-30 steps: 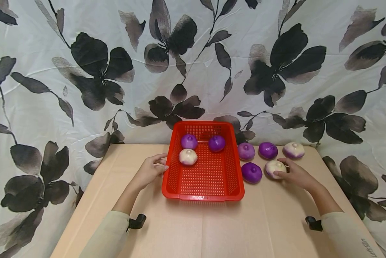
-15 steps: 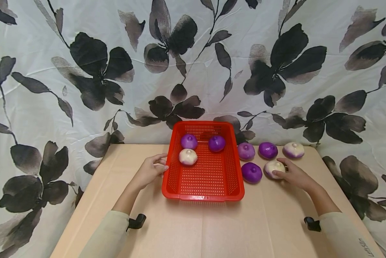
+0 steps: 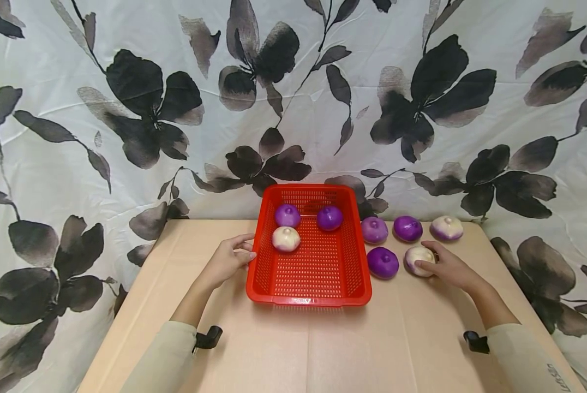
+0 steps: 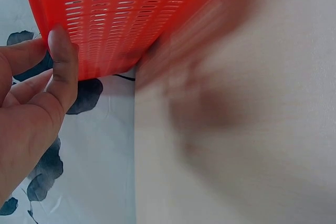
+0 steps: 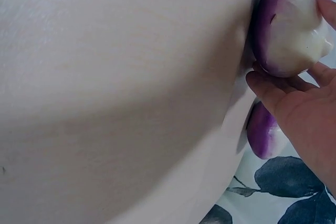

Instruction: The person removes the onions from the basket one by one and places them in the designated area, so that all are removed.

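My right hand grips a white-and-purple turnip at the right of the table. In the right wrist view the fingers lie against one side of this turnip, white part and nub facing up, while the thumb meets the other side. My left hand holds the left rim of a red perforated basket. Its thumb presses the outer wall in the left wrist view. Inside the basket are a white turnip and two purple ones, one at left, one at right.
Right of the basket lie a light purple turnip, a dark purple turnip, another purple turnip and a white-and-purple one at the back. A flower-patterned cloth hangs behind the table.
The turnip in my right hand has shifted and tilted slightly within the fingers. My left hand and the basket have stayed in place.
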### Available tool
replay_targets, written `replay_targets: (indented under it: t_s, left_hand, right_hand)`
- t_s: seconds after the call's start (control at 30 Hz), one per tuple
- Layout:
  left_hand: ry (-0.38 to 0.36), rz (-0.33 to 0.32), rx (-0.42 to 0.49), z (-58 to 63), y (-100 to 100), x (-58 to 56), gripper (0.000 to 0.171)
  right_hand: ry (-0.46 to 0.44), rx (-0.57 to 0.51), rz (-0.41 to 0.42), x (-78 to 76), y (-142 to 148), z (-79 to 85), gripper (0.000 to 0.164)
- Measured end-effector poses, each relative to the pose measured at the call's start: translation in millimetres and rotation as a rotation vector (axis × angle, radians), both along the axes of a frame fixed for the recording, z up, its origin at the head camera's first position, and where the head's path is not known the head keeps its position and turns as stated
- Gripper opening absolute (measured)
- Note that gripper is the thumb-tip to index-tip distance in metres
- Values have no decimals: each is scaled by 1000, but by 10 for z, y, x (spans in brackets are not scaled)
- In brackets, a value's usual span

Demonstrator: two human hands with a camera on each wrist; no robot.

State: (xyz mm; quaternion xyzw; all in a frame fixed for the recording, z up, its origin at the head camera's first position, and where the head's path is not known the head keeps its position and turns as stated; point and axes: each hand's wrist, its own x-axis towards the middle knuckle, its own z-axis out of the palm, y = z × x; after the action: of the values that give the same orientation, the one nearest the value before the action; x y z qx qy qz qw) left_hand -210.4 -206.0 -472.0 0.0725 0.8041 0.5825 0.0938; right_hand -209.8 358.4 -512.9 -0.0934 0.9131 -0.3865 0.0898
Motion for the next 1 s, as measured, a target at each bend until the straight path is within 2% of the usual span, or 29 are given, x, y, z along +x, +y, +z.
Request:
replay_targets:
  t_s: [0.37,0.8,1.0]
  left_hand:
    - [-1,7,-8,-11,0,-1,56]
    - [-7,0,9,25,4,23,57]
    - [-11,-7,26,3,-1,15,57]
  right_hand:
    - [17,0,12,-14,-17,-4,69]
    - [12,13,25,-17,-36,29,71]
    - [19,-1,28,-80,2,194,73]
